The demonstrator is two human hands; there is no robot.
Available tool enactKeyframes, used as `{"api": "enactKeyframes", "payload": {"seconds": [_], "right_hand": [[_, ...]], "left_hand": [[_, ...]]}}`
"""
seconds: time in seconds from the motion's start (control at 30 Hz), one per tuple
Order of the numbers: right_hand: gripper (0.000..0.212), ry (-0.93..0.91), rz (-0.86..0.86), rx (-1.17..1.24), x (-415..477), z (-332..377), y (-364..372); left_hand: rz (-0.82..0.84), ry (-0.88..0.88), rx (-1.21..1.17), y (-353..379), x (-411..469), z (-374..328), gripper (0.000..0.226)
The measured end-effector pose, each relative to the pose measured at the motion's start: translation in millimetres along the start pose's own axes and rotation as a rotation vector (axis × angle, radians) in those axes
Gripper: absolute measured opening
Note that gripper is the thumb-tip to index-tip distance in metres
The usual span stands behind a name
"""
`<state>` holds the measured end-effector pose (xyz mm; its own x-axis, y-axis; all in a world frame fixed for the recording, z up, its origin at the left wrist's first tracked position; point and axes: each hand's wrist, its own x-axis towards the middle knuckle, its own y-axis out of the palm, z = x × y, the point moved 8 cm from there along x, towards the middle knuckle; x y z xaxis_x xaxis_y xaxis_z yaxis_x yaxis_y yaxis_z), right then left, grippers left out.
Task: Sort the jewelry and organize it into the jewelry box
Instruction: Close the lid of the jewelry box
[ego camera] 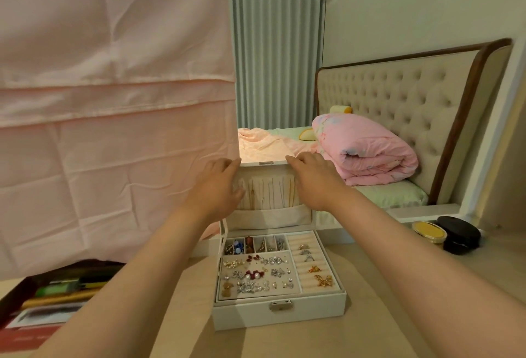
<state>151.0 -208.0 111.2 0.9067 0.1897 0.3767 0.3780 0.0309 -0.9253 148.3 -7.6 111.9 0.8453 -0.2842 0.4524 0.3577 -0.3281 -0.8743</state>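
- White box (279, 316) sits mid-worktop (193, 335), open, with its lid (264, 168) standing upright at the back.
- Left grip (219, 181) curls over the lid's top left corner, thumb on the inner face. Right grip (313, 178) curls over the top edge on the other side. Both hold the lid and nothing else.
- Lid looks stiff, light and hinged, so the top edge is the natural place to hold it. It should swing easily and wants a slow, even move.
- Necklaces (267, 192) hang in a row inside the lid, their ends tucked into a pocket (270, 219). Thin chains likely sway and tangle if jolted.
- Back cells (256, 244) hold beads and small bits.
- Earrings (256, 275) lie in clusters in the big tray, loose.
- Ring rolls (321, 291) on the right carry rings (305, 252) in the upper slots and gold pieces (323, 279) lower down.
- Small pieces look light and fragile, apt to slide if the box tips.
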Motion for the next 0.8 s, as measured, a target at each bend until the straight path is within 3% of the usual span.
{"api": "enactKeyframes", "payload": {"seconds": [0.1, 0.23, 0.4, 0.63, 0.8], "right_hand": [[0.06, -0.028, -0.106, -0.065, -15, 4, -19], [0.041, -0.044, -0.125, -0.008, -49, 10, -36], [0.034, -0.054, 0.004, 0.249, -105, 19, -26], [0.06, 0.014, 0.111, 0.321, -164, 25, 14], [0.054, 0.037, 0.154, 0.388, -184, 22, 44]], "left_hand": [[-0.096, 0.018, 0.038, -15, -11, -7, 0.063], [-0.16, 0.09, -0.014, -27, -39, -16, 0.043], [-0.004, 0.069, -0.17, -16, -87, -16, 0.037], [0.015, 0.109, -0.182, 11, -143, -24, 0.048], [0.018, 0.102, -0.178, 31, -170, -25, 0.038]]}}
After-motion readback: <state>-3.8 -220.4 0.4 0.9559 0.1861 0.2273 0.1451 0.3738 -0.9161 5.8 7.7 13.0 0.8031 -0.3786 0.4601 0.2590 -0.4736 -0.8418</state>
